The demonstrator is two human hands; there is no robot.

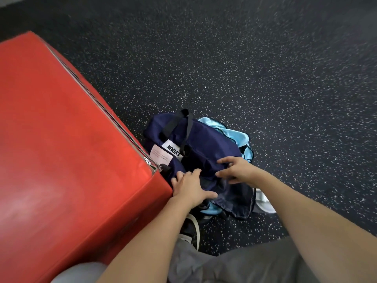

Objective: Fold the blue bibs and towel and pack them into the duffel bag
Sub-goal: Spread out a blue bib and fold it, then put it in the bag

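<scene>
Item 1: navy-blue soft fabric duffel bag (206,144) with black webbing straps and a white printed label, lying slumped on the dark speckled rubber floor (265,68) just below frame centre, touching the corner of the large red vinyl-covered padded block (67,139) at its 9 o'clock.

Item 2: light-blue shiny fabric bibs (230,133), crumpled, sticking out from behind the bag at its 2 o'clock; a further patch of light blue is showing under the bag at its 6 o'clock. Whether this is 1 piece or several cannot be told. No folded piece is showing anywhere.

Item 3: towel, not identifiable with certainty; the dark-blue cloth hanging loose at the bag's 5 o'clock may be towel or bag flap.

Item 4: left hand (190,187), fingers spread and lying flat on the bag's near edge at 7 o'clock, pressing rather than pinching.

Item 5: right hand (236,170), fingers spread and slightly bent, tips touching the navy cloth at the bag's 5 o'clock; nothing is being held.

Status, judged: task is sitting at an early stage. Both hands are working at the bag, probably seeking its opening. Folding is not yet done; packing is left for all pieces showing.

Also present: grey trousers and 2 shoes at 6 o'clock.
</scene>
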